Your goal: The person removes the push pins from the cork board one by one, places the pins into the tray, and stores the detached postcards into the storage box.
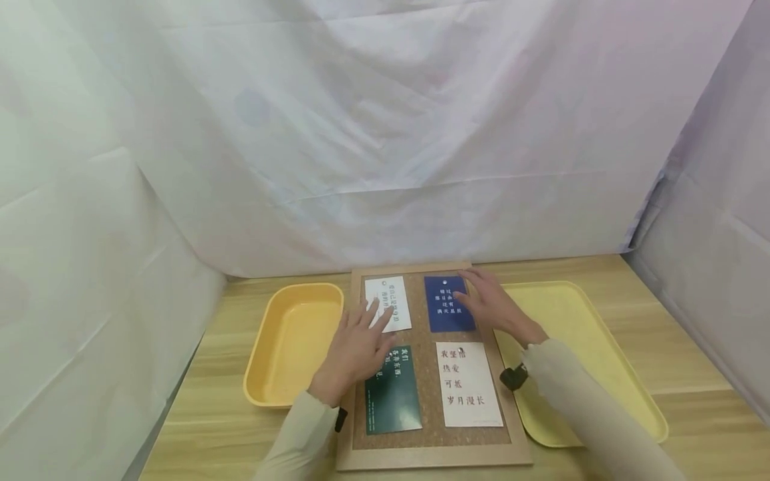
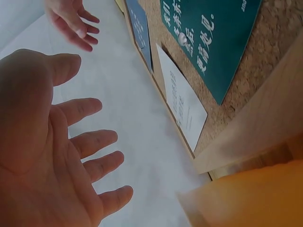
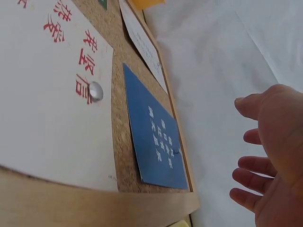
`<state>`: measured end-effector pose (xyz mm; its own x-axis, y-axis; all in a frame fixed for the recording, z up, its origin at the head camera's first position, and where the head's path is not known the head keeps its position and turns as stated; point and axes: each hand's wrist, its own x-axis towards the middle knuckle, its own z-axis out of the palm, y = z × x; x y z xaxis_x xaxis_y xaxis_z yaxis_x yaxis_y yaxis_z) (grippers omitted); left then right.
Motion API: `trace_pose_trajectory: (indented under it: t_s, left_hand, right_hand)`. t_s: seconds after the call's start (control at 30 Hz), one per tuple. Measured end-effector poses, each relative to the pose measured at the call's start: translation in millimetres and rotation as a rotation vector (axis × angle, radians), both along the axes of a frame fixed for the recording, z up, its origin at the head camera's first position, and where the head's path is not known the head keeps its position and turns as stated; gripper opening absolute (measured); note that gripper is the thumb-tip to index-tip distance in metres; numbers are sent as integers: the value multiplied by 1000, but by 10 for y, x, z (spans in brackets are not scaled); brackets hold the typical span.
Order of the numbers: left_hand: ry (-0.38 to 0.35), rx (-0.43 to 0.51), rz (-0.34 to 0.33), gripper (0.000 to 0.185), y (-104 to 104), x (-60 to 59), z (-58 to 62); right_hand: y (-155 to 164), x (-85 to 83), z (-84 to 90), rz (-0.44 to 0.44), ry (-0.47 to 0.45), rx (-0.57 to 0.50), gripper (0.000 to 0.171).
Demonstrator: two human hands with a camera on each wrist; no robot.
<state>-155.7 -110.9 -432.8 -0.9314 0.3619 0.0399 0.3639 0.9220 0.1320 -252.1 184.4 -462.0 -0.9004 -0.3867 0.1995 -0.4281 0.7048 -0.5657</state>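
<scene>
A wood-framed cork board (image 1: 424, 401) lies on the table with a white card (image 1: 397, 294), a blue card (image 1: 448, 322), a dark green card (image 1: 394, 401) and a white card with red writing (image 1: 472, 391) on it. Silver pushpins show on the cards, such as the pushpin (image 3: 95, 91) in the red-lettered one. My left hand (image 1: 357, 347), fingers spread, hovers above the left cards and holds nothing. Over the blue card's right edge is my right hand (image 1: 490, 302), its fingers relaxed and grasping nothing. Both wrist views show air between hand and board.
To the left of the board stands an orange-yellow bin (image 1: 295, 341). A pale yellow tray (image 1: 577, 341) lies to the right, partly beneath my right forearm. White cloth (image 1: 385, 147) hangs behind the wooden table (image 1: 204, 401) and along both sides.
</scene>
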Motion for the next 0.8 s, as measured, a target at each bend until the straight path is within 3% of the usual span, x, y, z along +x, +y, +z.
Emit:
trace_pose_trajectory:
  t_s: [0.4, 0.63, 0.8]
  left_hand:
    - [-56, -23, -27, 56, 129, 19, -83]
    - [-122, -17, -38, 56, 194, 2, -138]
    - [-141, -63, -32, 58, 235, -4, -159]
  right_hand:
    - [-180, -20, -3, 8, -15, -37, 49]
    - [-263, -58, 23, 47, -56, -130, 47]
    - [-331, -96, 1, 46, -73, -152, 44]
